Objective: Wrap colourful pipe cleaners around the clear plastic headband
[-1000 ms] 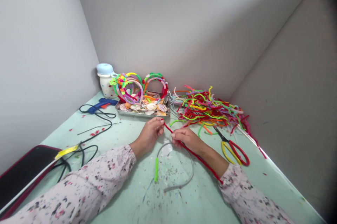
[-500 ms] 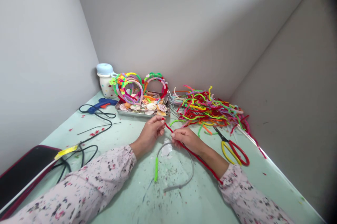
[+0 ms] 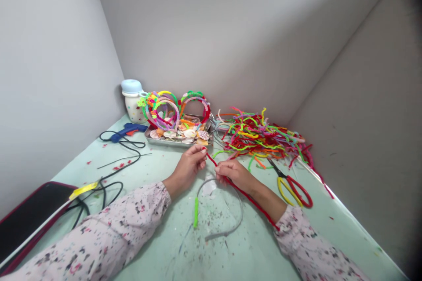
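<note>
A red pipe cleaner (image 3: pixel 248 196) runs between my two hands and trails down along my right forearm to the sleeve cuff. My left hand (image 3: pixel 191 163) pinches its upper end near the tray. My right hand (image 3: pixel 233 173) is closed on it a short way further along. On the table below them lies a thin grey headband (image 3: pixel 241 215), its open ends towards me, with a bright green piece (image 3: pixel 196 213) around its left end. My right hand covers part of its top. A small whitish patch (image 3: pixel 208 187) shows inside the curve.
Behind the hands, a metal tray (image 3: pixel 178 143) holds shells and colourful wrapped headbands. Pipe cleaners (image 3: pixel 260 136) lie heaped at the back right, near scissors (image 3: pixel 294 191). At left are a jar (image 3: pixel 133 103), blue glue gun (image 3: pixel 128 131), black cables (image 3: pixel 108 180) and a dark device (image 3: pixel 36 206).
</note>
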Action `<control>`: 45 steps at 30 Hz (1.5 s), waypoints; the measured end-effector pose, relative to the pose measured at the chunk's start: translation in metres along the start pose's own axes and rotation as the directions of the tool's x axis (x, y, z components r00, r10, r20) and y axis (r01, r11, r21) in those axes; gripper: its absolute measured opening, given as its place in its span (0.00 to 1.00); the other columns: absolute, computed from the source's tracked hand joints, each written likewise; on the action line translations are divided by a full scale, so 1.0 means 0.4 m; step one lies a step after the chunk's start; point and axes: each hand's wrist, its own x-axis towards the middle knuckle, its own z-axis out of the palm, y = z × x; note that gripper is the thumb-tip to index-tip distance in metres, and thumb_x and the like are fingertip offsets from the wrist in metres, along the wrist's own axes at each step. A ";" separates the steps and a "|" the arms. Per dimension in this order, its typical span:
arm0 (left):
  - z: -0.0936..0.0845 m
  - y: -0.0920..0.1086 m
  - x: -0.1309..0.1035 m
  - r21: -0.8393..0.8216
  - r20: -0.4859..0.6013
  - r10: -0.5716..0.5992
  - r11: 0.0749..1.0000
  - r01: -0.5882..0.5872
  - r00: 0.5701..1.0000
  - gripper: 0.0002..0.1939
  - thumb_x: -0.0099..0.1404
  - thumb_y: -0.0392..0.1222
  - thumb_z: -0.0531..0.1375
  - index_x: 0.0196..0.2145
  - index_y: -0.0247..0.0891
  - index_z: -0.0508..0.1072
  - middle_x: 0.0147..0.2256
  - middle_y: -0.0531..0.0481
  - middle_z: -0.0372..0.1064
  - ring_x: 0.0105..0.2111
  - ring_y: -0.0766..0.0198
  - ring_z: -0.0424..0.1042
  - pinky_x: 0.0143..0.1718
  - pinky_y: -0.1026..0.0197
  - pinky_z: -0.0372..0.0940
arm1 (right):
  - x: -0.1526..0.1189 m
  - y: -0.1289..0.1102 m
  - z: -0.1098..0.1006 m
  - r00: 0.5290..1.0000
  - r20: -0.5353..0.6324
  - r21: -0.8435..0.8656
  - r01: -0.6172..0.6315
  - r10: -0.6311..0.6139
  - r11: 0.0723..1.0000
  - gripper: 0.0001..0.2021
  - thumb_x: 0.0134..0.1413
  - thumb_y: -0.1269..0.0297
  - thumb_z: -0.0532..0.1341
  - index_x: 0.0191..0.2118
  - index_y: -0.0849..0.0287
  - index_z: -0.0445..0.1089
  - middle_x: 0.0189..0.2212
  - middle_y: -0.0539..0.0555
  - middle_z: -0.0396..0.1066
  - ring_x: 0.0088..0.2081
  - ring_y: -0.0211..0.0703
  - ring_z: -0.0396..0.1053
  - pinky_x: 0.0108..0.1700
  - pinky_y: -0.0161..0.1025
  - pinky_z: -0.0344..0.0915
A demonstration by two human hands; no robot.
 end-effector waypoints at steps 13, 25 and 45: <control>0.001 0.005 0.000 -0.039 -0.007 -0.027 0.999 0.027 1.000 0.08 0.55 0.39 0.63 0.31 0.33 0.69 0.23 0.56 0.61 0.19 0.76 0.60 0.20 0.73 0.56 | -0.003 0.005 -0.005 1.000 -0.016 -0.040 0.009 -0.009 0.999 0.14 0.50 0.59 0.59 0.20 0.62 0.69 0.16 0.48 0.66 0.18 0.33 0.60 0.22 0.31 0.57; -0.003 0.004 0.007 -0.037 -0.073 -0.030 0.999 0.028 0.997 0.07 0.53 0.37 0.62 0.30 0.32 0.69 0.23 0.55 0.62 0.19 0.76 0.60 0.19 0.72 0.56 | 0.000 0.035 -0.032 1.000 -0.002 0.218 0.007 -0.006 0.976 0.15 0.51 0.55 0.59 0.25 0.64 0.70 0.17 0.51 0.68 0.17 0.33 0.63 0.19 0.30 0.56; -0.009 0.005 0.009 -0.059 -0.005 -0.064 0.996 0.064 0.998 0.06 0.54 0.37 0.61 0.29 0.32 0.69 0.24 0.53 0.66 0.18 0.74 0.64 0.19 0.71 0.57 | 0.009 0.033 -0.025 0.992 -0.128 0.419 0.074 -0.022 0.905 0.13 0.45 0.63 0.63 0.40 0.59 0.68 0.25 0.48 0.68 0.18 0.32 0.61 0.17 0.29 0.56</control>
